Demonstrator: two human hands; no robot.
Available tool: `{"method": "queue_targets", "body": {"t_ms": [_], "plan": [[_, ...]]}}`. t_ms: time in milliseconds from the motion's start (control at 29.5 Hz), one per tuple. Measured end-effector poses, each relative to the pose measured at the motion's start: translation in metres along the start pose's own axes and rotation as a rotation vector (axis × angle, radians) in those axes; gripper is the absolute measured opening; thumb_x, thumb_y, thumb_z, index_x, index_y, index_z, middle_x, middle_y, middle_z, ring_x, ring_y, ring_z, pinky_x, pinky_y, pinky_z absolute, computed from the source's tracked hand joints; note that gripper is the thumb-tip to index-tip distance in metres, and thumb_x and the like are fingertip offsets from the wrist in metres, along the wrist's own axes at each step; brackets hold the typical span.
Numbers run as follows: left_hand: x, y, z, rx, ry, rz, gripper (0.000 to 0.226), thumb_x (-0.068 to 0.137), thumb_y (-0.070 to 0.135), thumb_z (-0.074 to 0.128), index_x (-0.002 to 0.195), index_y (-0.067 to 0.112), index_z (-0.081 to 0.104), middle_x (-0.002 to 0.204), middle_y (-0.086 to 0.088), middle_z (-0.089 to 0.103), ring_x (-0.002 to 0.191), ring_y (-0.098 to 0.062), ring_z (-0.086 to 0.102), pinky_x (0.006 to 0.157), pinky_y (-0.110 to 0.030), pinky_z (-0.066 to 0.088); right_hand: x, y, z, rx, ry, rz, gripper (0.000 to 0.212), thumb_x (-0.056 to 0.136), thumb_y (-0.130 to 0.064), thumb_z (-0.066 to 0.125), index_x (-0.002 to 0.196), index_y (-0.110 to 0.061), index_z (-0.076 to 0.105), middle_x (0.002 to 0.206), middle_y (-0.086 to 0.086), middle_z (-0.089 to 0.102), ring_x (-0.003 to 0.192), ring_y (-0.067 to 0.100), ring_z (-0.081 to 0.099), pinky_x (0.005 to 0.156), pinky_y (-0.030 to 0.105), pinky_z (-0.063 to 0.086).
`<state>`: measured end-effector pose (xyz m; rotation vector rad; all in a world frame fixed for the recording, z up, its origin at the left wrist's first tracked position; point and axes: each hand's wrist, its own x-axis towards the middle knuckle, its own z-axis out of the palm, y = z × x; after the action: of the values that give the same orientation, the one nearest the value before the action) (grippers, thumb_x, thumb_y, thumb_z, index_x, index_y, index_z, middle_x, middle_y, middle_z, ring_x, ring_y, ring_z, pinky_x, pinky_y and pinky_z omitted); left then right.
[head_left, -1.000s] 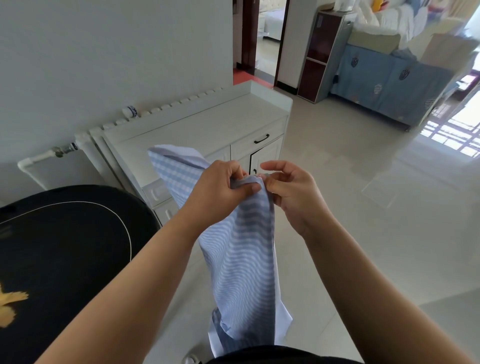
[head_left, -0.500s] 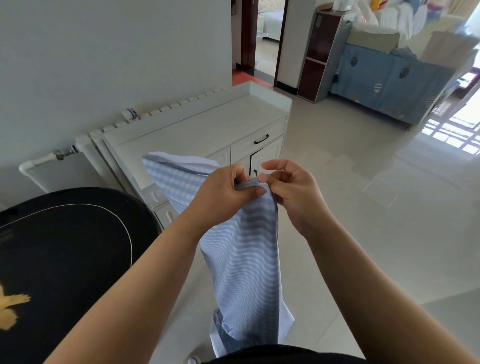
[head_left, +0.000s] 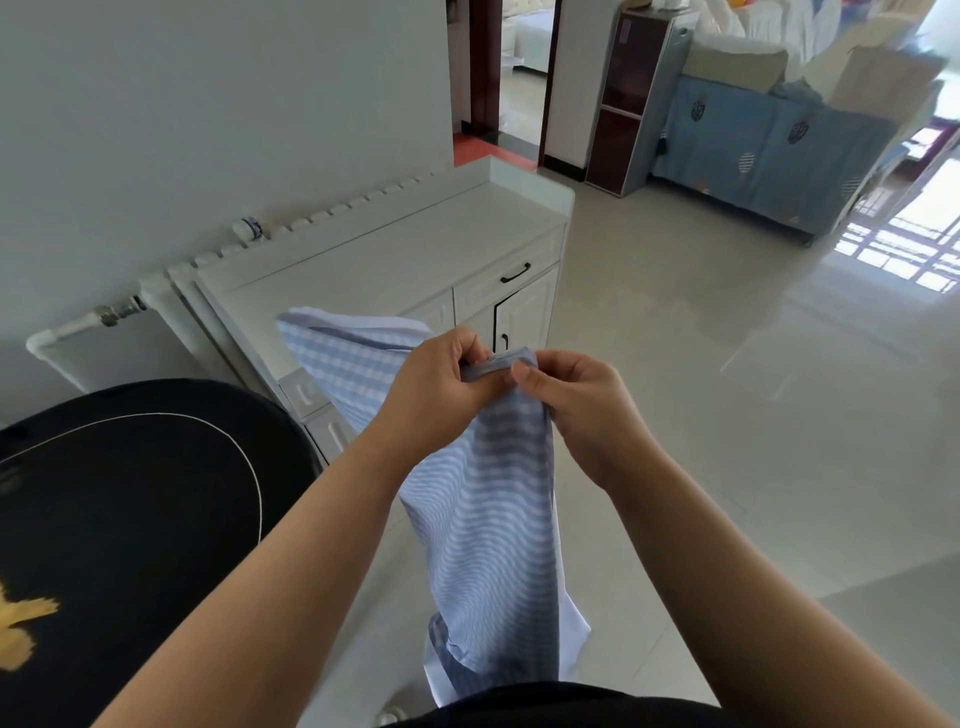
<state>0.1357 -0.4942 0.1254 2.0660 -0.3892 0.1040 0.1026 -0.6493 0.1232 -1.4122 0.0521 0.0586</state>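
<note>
In the middle of the frame a pale blue striped cloth (head_left: 488, 530) hangs in the air in front of the person, held only by its top edge and touching no furniture. The left hand (head_left: 434, 397) has its fingers curled round a bunched part of that edge. The right hand (head_left: 582, 410) is just beside it, almost touching, and pinches the narrow hem between thumb and forefinger. With the hands this close on the hem, the likely aim is to find a corner or work along the edge before spreading the cloth out. Holding it up lets its own weight pull the folds straight, so a light pinch is probably enough. The long axis runs from the hands down to the bottom centre of the frame, nearly upright and leaning slightly right at the lower end. There the cloth passes behind the dark clothing at the frame's bottom edge, and the stripes run across this axis. A second part of the cloth sticks out from behind the left hand toward the upper left, its white border uppermost, in front of the white cabinet (head_left: 374, 260). A black table (head_left: 130, 493) fills the lower left, and pale floor tiles (head_left: 727, 415) spread out to the right.
</note>
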Motion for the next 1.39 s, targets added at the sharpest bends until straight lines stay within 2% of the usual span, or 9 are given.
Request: {"method": "queue_targets", "body": {"t_ms": [237,406,508,643,880,981,1117,1286,1388], "plan": [[-0.003,0.0,-0.004,0.028,-0.026,0.086,0.035,0.081,0.029,0.073,0.068,0.013,0.044,0.07,-0.011,0.05,0.056,-0.003,0.037,0.053,-0.014,0.034,0.001,0.001,0.002,0.074,0.047,0.068,0.029,0.084,-0.016,0.067,0.096,0.01,0.066,0.093,0.026,0.068,0.081,0.031,0.067,0.077,0.036,0.057],[-0.005,-0.014,-0.005,0.3,0.121,0.264,0.037,0.074,0.043,0.072,0.08,0.01,0.057,0.105,0.005,0.043,0.084,-0.005,0.046,0.069,-0.009,0.039,0.009,-0.003,0.011,-0.024,0.231,-0.048,0.017,0.084,-0.012,0.07,0.085,0.005,0.07,0.086,0.029,0.067,0.073,0.027,0.062,0.076,0.041,0.054],[-0.006,-0.031,-0.012,0.448,0.102,0.349,0.048,0.076,0.055,0.06,0.077,0.007,0.056,0.089,0.0,0.057,0.079,-0.017,0.052,0.07,-0.026,0.043,0.019,-0.01,0.011,-0.048,0.31,-0.11,0.01,0.083,-0.013,0.071,0.079,-0.003,0.072,0.079,0.02,0.067,0.072,0.024,0.06,0.078,0.045,0.053],[-0.005,-0.038,-0.027,0.578,-0.067,0.361,0.04,0.077,0.054,0.062,0.074,0.015,0.055,0.075,0.011,0.056,0.076,-0.016,0.052,0.077,-0.03,0.039,0.025,-0.021,0.012,-0.124,0.266,-0.161,0.009,0.083,-0.01,0.07,0.087,-0.002,0.073,0.084,0.018,0.07,0.076,0.021,0.061,0.083,0.044,0.054],[-0.006,-0.042,-0.064,0.861,-0.465,-0.053,0.035,0.081,0.045,0.065,0.111,0.03,0.054,0.097,0.012,0.062,0.092,-0.014,0.059,0.081,-0.027,0.048,0.042,-0.033,-0.006,-0.117,0.373,-0.105,0.018,0.082,-0.021,0.074,0.078,-0.003,0.071,0.078,0.015,0.063,0.071,0.023,0.058,0.08,0.048,0.055],[-0.013,-0.068,-0.073,0.922,-0.596,-0.14,0.013,0.085,0.038,0.064,0.094,0.031,0.058,0.095,0.006,0.065,0.088,-0.014,0.06,0.084,-0.028,0.049,0.047,-0.042,-0.018,-0.058,0.419,-0.112,0.018,0.082,-0.02,0.074,0.079,-0.002,0.071,0.078,0.012,0.063,0.07,0.022,0.059,0.077,0.041,0.057],[-0.03,-0.104,-0.075,0.806,-0.584,-0.156,0.007,0.088,0.031,0.059,0.09,0.031,0.053,0.089,0.01,0.059,0.085,-0.009,0.055,0.077,-0.02,0.039,0.056,-0.05,-0.027,-0.027,0.424,-0.107,0.025,0.081,-0.024,0.074,0.088,0.0,0.071,0.08,0.012,0.064,0.07,0.023,0.058,0.077,0.041,0.057],[-0.038,-0.143,-0.088,1.101,-0.52,-0.077,0.026,0.096,0.034,0.048,0.117,0.022,0.057,0.11,0.004,0.065,0.102,-0.013,0.059,0.093,-0.025,0.043,0.062,-0.05,-0.034,0.048,0.432,-0.056,0.017,0.082,-0.023,0.074,0.082,-0.007,0.071,0.081,0.01,0.066,0.073,0.023,0.062,0.076,0.04,0.058],[-0.038,-0.155,-0.096,1.212,-0.46,0.018,0.027,0.099,0.025,0.044,0.124,0.019,0.052,0.11,0.002,0.065,0.1,-0.014,0.06,0.085,-0.021,0.042,0.066,-0.047,-0.041,0.096,0.435,-0.044,0.013,0.082,-0.022,0.073,0.076,-0.011,0.068,0.076,0.006,0.066,0.069,0.021,0.063,0.073,0.036,0.059]]}}
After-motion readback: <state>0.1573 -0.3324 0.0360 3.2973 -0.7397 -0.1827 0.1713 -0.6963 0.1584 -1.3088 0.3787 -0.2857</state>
